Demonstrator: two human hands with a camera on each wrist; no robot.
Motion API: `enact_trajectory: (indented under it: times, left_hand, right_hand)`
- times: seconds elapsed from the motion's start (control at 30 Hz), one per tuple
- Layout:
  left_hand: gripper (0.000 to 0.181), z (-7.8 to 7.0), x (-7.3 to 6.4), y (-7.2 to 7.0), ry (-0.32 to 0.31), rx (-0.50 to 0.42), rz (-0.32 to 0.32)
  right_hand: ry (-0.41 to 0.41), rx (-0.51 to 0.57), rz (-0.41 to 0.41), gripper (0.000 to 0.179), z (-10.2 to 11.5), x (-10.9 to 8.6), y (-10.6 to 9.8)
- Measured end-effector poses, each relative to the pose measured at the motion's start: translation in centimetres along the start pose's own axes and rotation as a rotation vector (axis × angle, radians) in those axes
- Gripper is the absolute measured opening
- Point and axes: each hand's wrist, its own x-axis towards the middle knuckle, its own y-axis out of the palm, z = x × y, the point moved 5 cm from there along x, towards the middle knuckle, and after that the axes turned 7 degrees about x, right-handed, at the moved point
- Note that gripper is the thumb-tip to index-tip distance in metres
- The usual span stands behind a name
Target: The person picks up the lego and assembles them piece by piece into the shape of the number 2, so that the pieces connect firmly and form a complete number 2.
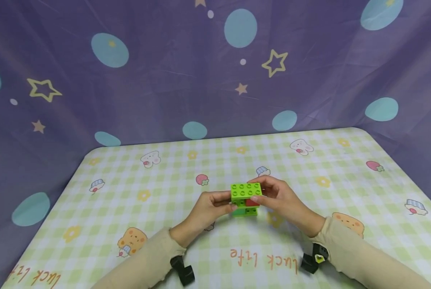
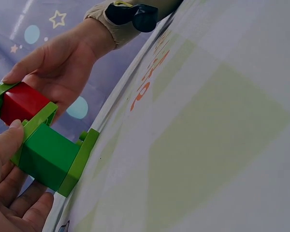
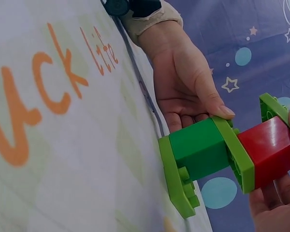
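A small stack of toy building bricks stands at the front middle of the table. Its bottom is a light green plate (image 3: 176, 181), with a dark green brick (image 2: 48, 157) on the left half. Above that lies a middle light green plate (image 3: 236, 154); a red brick (image 3: 270, 147) sits on its right half. A studded light green plate (image 1: 246, 190) tops the red brick. My left hand (image 1: 212, 206) grips the left side, thumb on the middle plate's edge, fingers behind. From the right, my right hand (image 1: 280, 196) holds the red brick and top plate between thumb and fingers.
A green-and-white checked cloth (image 1: 172, 172) with printed cartoons and letters covers the table. Behind it hangs a purple curtain (image 1: 157, 88) with stars and ovals. Black wrist cameras are strapped over both sleeves (image 1: 147, 257).
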Motion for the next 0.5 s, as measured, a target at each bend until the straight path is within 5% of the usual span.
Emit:
enact_trajectory:
  times: [0.5]
  left_hand:
    - [0.041, 0.11, 0.09, -0.03, -0.003, 0.018, -0.003]
  right_hand:
    - [0.015, 0.035, 0.016, 0.033, 0.27, -0.06, 0.14]
